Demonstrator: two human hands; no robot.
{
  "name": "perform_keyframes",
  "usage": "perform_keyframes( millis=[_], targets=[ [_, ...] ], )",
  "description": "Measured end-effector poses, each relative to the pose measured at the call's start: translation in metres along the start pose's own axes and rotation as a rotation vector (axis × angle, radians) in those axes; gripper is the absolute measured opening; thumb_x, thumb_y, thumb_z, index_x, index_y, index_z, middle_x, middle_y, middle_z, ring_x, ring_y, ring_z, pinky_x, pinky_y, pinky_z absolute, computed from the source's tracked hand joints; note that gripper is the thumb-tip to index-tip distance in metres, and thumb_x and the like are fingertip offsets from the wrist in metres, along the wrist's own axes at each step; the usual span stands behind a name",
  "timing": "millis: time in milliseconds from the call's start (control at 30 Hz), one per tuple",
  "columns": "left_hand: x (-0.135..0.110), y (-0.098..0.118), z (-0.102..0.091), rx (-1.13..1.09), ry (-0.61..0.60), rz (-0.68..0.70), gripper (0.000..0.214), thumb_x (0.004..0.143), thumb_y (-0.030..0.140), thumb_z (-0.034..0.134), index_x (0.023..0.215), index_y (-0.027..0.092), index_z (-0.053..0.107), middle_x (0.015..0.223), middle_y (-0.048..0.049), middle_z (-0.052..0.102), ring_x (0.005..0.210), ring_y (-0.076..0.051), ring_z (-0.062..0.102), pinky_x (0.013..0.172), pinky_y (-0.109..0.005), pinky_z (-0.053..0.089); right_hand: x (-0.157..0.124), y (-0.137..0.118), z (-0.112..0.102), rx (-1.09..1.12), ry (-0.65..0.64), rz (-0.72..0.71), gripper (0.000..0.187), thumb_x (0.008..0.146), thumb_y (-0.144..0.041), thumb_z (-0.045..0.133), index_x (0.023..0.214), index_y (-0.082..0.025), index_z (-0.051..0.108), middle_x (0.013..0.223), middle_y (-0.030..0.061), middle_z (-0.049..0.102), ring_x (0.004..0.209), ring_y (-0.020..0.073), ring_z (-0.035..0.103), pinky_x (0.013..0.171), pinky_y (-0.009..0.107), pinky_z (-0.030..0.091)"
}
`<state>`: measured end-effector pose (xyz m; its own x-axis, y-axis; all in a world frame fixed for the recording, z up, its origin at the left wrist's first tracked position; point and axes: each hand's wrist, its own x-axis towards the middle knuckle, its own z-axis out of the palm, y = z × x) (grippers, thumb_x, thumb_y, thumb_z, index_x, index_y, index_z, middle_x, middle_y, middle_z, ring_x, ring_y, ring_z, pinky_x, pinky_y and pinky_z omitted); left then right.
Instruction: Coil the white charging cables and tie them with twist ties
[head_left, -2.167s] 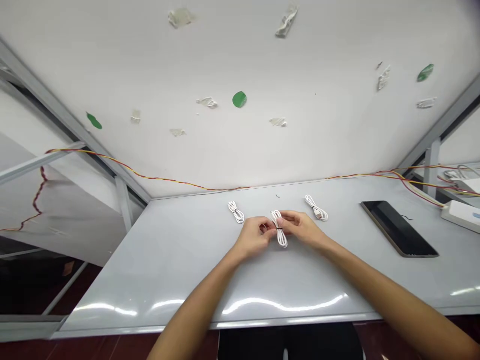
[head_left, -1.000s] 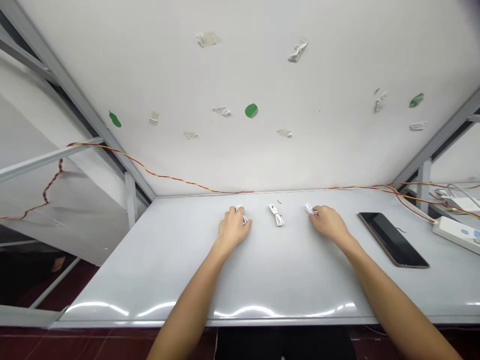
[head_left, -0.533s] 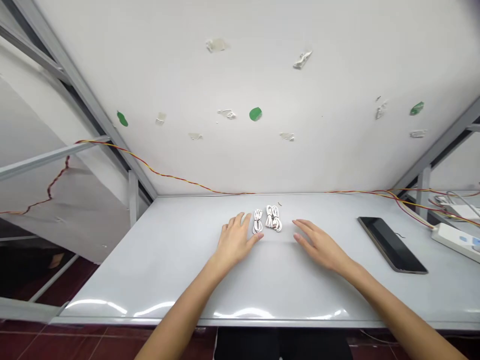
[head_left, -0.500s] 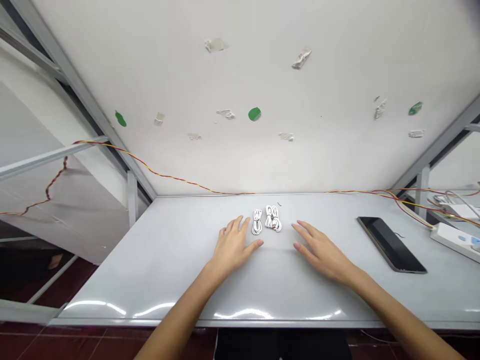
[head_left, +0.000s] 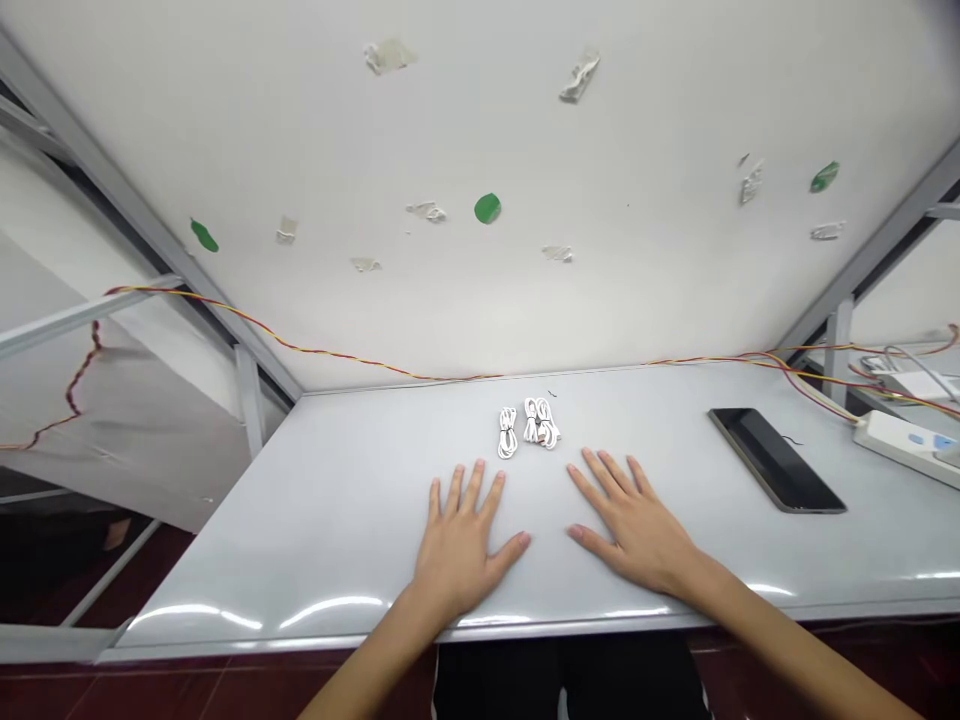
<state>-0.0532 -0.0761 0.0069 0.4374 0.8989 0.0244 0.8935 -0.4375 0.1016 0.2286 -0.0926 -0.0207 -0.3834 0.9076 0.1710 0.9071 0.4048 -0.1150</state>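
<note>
The left hand (head_left: pixel 457 545) and the right hand (head_left: pixel 634 525) are laid flat on the table with the palms turned down. Both hands are fully open, the fingers are spread widely, and nothing is held by either of them. They are placed near the front edge of a long light-grey table (head_left: pixel 337 520), and a gap is left between them.

Three coiled white cables (head_left: pixel 508 433) are lying ahead of the hands, in the middle of the table, and they are not touched by any fingers. One coil is placed a little apart on the left side, while the other two are lying close together on its right, so that their loops are hard to separate in the view. A tiny dark scrap (head_left: pixel 552 394) is seen just behind them.

Further to the right, a flat black rectangular tablet (head_left: pixel 772 460) is lying on the table, well apart from the right hand. A white power strip (head_left: pixel 896 445) is placed beyond it, near the right end. A twisted red-and-yellow wire (head_left: pixel 315 352) is run along the back edge of the table and across a white wall (head_left: pixel 637 280), on which scraps of old tape are stuck.
</note>
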Motion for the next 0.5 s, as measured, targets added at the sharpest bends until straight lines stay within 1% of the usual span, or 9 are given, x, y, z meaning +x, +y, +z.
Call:
perform_keyframes(
  millis=[333,433,500],
  targets=[
    [0.0,-0.005,0.006,0.037,0.065,0.029,0.078,0.091,0.071,0.036,0.157,0.03,0.025,0.164,-0.0092,0.02,0.148,-0.041,0.019,0.115,-0.066,0.014,0.003,-0.002,-0.003,0.029,-0.017,0.005,0.079,0.094,-0.067,0.035,0.159,-0.028,0.015,0.165,0.0101,0.011,0.15,0.037,0.014,0.118,0.063,0.01],
    [0.002,-0.008,0.007,0.058,0.104,0.047,0.076,0.091,0.069,0.04,0.155,0.029,0.029,0.162,-0.0106,0.026,0.146,-0.042,0.023,0.113,-0.067,0.017,0.006,-0.007,-0.006,0.048,-0.029,0.009,0.08,0.093,-0.068,0.036,0.158,-0.026,0.02,0.165,0.0119,0.014,0.15,0.0377,0.015,0.118,0.064,0.009],
    [0.003,-0.008,0.004,0.06,0.149,0.105,0.07,0.092,0.064,0.043,0.151,0.027,0.036,0.158,-0.0123,0.034,0.143,-0.041,0.03,0.112,-0.064,0.022,0.008,-0.008,-0.01,0.08,-0.021,0.01,0.077,0.093,-0.068,0.039,0.157,-0.027,0.027,0.164,0.0114,0.019,0.149,0.0363,0.02,0.118,0.062,0.013]
  ],
)
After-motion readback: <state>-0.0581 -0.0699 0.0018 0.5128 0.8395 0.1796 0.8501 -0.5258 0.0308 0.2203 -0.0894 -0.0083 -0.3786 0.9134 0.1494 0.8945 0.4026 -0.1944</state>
